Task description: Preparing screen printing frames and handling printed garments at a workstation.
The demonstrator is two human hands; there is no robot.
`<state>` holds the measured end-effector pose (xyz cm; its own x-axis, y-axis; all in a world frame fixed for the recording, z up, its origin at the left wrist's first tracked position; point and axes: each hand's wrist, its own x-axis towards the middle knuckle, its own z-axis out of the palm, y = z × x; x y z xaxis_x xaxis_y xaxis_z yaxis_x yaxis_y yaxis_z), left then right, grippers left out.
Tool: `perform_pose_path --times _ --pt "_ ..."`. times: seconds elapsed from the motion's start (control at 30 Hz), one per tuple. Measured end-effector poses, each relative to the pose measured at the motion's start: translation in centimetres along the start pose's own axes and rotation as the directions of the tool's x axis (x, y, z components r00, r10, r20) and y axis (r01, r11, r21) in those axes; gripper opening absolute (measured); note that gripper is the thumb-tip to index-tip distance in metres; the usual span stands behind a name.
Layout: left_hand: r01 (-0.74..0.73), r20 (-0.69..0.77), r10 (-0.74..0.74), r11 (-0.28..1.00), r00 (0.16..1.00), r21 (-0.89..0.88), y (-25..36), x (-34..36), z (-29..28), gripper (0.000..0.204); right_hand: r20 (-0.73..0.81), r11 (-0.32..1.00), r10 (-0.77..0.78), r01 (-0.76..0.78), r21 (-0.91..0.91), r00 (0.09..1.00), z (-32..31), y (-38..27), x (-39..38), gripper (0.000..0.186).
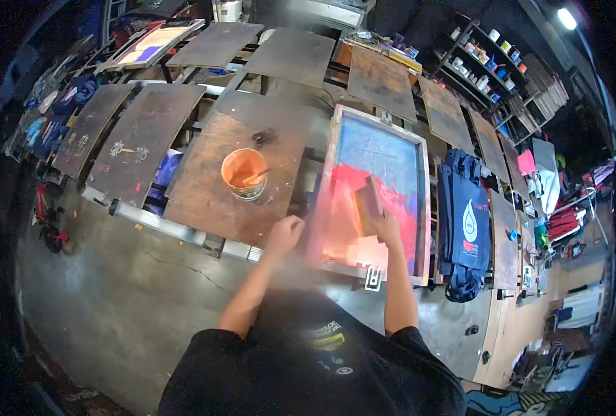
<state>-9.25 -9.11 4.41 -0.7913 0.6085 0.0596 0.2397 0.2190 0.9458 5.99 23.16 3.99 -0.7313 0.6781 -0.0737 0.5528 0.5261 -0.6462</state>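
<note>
My right hand (387,229) grips a squeegee (370,200) with a wooden handle, held tilted over a screen printing frame (424,208). Its mesh is blue at the far end, with red ink (399,201) spread across the middle and a paler orange patch near the front. Just left of the frame, my left hand (287,232) is closed in a loose fist, with nothing visible in it. It hovers by the front right corner of a worn wooden board (204,201). On that board stands an orange ink bucket (244,173) with a stirring stick leaning in it.
Dark printed bags (467,222) lie on the board right of the frame. More flat boards (145,142) stand in rows to the left and behind. A second screen frame (157,45) rests at the far left. Shelves with bottles (485,62) stand at the back right.
</note>
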Motion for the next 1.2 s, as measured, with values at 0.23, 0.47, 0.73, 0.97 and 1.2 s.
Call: perform_pose_path --times 0.23,0.47,0.73,0.97,1.2 --pt "-0.067 -0.181 0.061 0.997 0.982 -0.027 3.1 0.8 4.7 0.015 0.011 0.833 -0.358 0.325 -0.448 0.934 -3.0 -5.9 0.1 0.015" --pt "-0.101 -0.328 0.123 0.991 0.937 0.084 4.5 -0.3 7.2 0.016 0.157 0.584 -0.655 0.628 -0.515 0.739 -1.4 -3.5 -4.8 0.018" --pt "-0.264 -0.083 0.322 0.876 0.943 0.403 7.9 -1.7 10.9 0.028 0.392 0.626 -0.638 0.742 -0.239 0.663 -6.3 -1.8 -5.5 0.019" --pt "-0.277 0.035 0.335 0.713 0.942 0.644 10.4 3.1 11.1 0.041 0.396 0.743 -0.539 0.641 -0.193 0.744 -6.1 -3.1 -2.4 0.021" --pt "-0.176 0.111 0.137 0.749 0.984 0.639 9.5 0.6 11.1 0.036 0.211 0.702 -0.605 0.639 -0.314 0.768 -3.1 -2.0 -5.2 0.016"
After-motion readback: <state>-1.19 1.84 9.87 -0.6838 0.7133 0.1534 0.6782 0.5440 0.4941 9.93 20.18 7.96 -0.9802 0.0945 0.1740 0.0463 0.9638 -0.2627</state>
